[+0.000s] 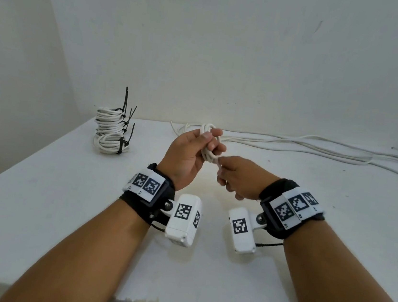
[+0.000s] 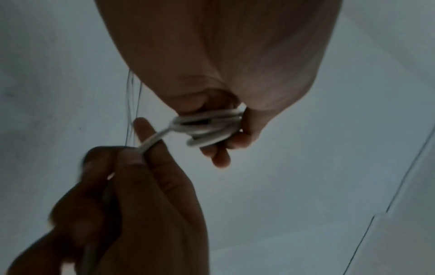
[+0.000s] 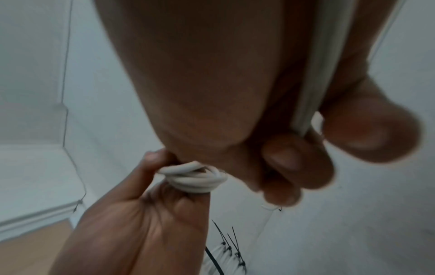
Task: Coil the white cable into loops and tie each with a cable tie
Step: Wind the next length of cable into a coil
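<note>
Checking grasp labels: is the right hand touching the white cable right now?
Touching. In the right wrist view the white cable runs through the right hand, with its fingers curled round it; the left wrist view agrees.

White cable [image 1: 208, 149] — small coil (several loops) held above the table

The cable [image 1: 294, 143] is white along its whole visible run, including the small coil [image 1: 208, 152] at the left hand [image 1: 187, 154]. The stacked bundles [image 1: 109, 131] are the same white, each crossed by a black cable tie [image 1: 120, 146]. The surface [image 1: 60, 209] and the wall [image 1: 230, 54] are plain white, unpatterned. Both wristbands [image 1: 286, 209] are black and carry white panels printed with black-and-white square block markers. The two wrist camera housings [image 1: 183, 220] are white with the same marker pattern.
</note>
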`<control>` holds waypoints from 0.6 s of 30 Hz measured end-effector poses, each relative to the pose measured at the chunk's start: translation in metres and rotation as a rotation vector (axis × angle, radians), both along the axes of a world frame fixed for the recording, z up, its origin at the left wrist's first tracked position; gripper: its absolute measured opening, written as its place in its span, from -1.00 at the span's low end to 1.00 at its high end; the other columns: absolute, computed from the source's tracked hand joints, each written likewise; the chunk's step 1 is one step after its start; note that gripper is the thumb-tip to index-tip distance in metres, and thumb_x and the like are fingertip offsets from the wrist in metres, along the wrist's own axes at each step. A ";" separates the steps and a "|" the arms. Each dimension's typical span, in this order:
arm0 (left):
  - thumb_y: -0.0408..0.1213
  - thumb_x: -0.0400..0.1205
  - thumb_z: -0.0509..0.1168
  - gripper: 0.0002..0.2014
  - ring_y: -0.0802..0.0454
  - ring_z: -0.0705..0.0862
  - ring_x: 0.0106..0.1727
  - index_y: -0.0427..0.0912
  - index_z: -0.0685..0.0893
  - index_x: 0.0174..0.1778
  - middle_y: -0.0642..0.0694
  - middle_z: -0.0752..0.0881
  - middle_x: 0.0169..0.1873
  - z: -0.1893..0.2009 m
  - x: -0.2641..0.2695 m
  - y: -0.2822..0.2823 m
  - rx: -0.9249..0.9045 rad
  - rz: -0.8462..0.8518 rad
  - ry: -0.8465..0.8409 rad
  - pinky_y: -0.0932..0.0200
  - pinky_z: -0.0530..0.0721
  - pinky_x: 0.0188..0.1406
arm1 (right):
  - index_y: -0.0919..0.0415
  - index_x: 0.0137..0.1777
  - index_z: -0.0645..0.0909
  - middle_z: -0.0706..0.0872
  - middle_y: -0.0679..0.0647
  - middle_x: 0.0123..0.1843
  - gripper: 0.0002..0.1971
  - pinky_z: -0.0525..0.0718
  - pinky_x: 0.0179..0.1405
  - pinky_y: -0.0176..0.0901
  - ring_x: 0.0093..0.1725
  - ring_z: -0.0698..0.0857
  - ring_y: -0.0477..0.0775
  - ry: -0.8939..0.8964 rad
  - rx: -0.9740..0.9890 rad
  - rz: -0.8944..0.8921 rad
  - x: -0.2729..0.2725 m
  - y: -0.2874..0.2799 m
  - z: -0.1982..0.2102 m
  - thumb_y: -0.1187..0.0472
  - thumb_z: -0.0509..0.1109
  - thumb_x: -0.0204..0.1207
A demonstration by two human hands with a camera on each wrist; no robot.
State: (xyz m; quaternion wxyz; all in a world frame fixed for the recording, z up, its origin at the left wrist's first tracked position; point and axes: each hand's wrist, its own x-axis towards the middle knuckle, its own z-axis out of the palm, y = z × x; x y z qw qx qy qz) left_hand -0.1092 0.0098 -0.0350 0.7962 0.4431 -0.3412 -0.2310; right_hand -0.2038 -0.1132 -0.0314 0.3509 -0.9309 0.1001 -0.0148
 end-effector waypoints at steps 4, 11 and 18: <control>-0.33 0.77 0.15 -0.86 0.08 0.77 -0.15 -0.23 0.60 -0.04 0.03 0.63 -0.42 -0.006 0.005 -0.004 0.225 0.292 -0.254 0.06 0.63 0.14 | 0.34 -0.07 0.61 0.70 0.17 -0.19 -0.76 0.62 -0.45 -0.15 -0.40 0.56 0.03 0.106 -0.313 0.105 0.001 0.010 -0.001 0.25 0.16 0.70; -0.24 0.71 0.16 -0.78 0.14 0.47 -0.44 -0.23 0.49 -0.23 -0.02 0.54 -0.42 -0.009 0.007 -0.003 0.778 0.343 -0.726 0.26 0.42 -0.38 | 0.11 -0.29 0.80 0.78 -0.08 -0.41 -0.87 0.46 -0.50 -0.52 -0.46 0.63 -0.30 -0.243 -0.267 0.038 -0.007 0.009 0.015 0.16 0.51 0.47; 0.19 0.76 -0.21 -0.27 0.00 0.70 -0.34 -0.35 0.63 -0.24 -0.34 0.58 -0.43 0.000 -0.006 0.003 0.679 -0.029 -0.569 0.26 0.54 -0.20 | 0.10 -0.37 0.67 0.71 -0.13 -0.49 -0.84 0.53 -0.43 -0.43 -0.47 0.64 -0.21 -0.509 -0.058 -0.001 -0.012 -0.003 0.018 0.27 0.58 0.35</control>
